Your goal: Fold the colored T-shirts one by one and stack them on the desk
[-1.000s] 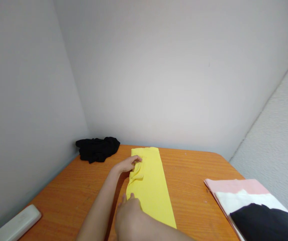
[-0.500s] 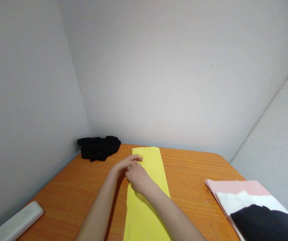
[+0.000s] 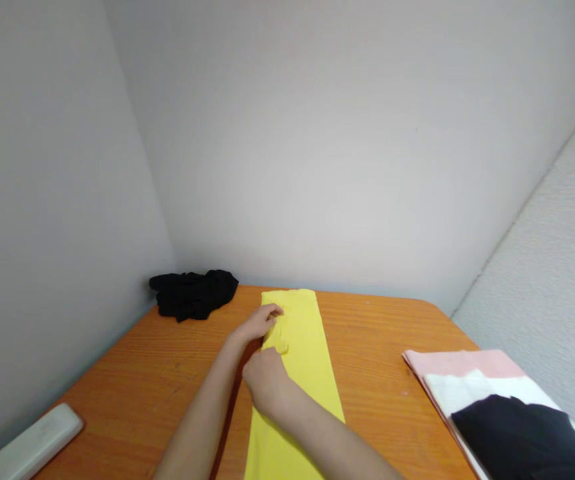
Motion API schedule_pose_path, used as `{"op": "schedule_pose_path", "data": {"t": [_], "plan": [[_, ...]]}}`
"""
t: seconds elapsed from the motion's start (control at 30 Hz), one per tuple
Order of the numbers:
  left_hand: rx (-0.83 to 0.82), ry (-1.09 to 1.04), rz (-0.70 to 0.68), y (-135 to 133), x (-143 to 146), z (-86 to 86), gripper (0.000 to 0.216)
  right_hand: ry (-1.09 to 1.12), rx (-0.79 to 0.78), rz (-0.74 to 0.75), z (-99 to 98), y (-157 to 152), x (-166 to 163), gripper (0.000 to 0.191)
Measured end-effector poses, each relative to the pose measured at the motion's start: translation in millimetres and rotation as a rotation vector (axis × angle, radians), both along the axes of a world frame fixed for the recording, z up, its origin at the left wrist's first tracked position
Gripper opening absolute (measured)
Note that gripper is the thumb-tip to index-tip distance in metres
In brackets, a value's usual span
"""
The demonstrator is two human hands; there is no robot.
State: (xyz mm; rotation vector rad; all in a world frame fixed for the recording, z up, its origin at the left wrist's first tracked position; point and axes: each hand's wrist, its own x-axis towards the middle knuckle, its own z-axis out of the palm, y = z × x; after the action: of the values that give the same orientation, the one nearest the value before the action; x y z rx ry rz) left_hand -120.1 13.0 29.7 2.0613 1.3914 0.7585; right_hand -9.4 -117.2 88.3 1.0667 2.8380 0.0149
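A yellow garment [image 3: 312,373], folded into a long narrow strip, runs along the table from the near edge toward the back wall. My left hand [image 3: 261,321] is at its far left part, with curled fingers and thumb on the cloth by a stitched flap or placket. Closer to me, my right hand [image 3: 267,380] is closed at the strip's left edge, just below the raised end of that flap. The right hand's fingertips are hidden behind its back, and the cloth in its grip is largely covered.
The wooden table [image 3: 372,373] meets walls at the back and left. A crumpled black cloth [image 3: 195,295] lies at the back left corner. At right, a black folded cloth [image 3: 517,433] rests on white and pink ones [image 3: 467,361]. A white oblong object [image 3: 32,443] sits front left.
My right hand has moved toward me along the garment's left edge, away from my left hand. The flap between them now shows. My left hand stays near the same spot.
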Motion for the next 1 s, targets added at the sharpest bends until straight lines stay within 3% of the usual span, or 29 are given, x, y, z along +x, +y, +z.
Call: {"op": "schedule_pose_path", "data": {"t": [0.13, 0.27, 0.4, 0.57, 0.63, 0.73, 0.8, 0.9, 1.0], "plan": [[0.069, 0.135, 0.026, -4.5, 9.7, 2.2, 0.034, 0.082, -0.128, -0.119, -15.5, -22.8, 27.1, 0.063], [0.089, 0.248, 0.048, -14.1, 23.7, 0.6, 0.035, 0.325, -0.207, -0.078, -31.7, -32.4, 55.7, 0.065], [0.101, 0.317, 0.094, -23.5, 33.1, -7.2, 0.049, 0.380, -0.128, -0.131, -32.6, -43.4, 61.1, 0.065], [0.150, 0.363, 0.098, -26.4, 34.8, -9.3, 0.045, 0.433, -0.041, -0.031, -40.1, -99.0, 59.3, 0.079], [0.188, 0.367, 0.104, -28.9, 36.7, -6.2, 0.043, 0.416, -0.048, 0.070, -53.6, -128.6, 56.6, 0.074], [0.250, 0.358, 0.099, -38.0, 42.8, 2.8, 0.039, 0.391, -0.089, 0.182, -75.4, -165.9, 53.4, 0.051], [0.286, 0.347, 0.087, -47.7, 47.1, 12.0, 0.037, 0.426, -0.094, 0.273, -81.3, -183.6, 58.9, 0.044], [0.333, 0.343, 0.050, -68.6, 48.7, 29.2, 0.036, 0.476, -0.074, 0.390, -69.0, -200.1, 88.7, 0.044], [0.364, 0.352, 0.003, -98.8, 40.6, 45.3, 0.035, 0.462, -0.080, 0.297, -43.9, -206.6, 142.0, 0.054]]}}
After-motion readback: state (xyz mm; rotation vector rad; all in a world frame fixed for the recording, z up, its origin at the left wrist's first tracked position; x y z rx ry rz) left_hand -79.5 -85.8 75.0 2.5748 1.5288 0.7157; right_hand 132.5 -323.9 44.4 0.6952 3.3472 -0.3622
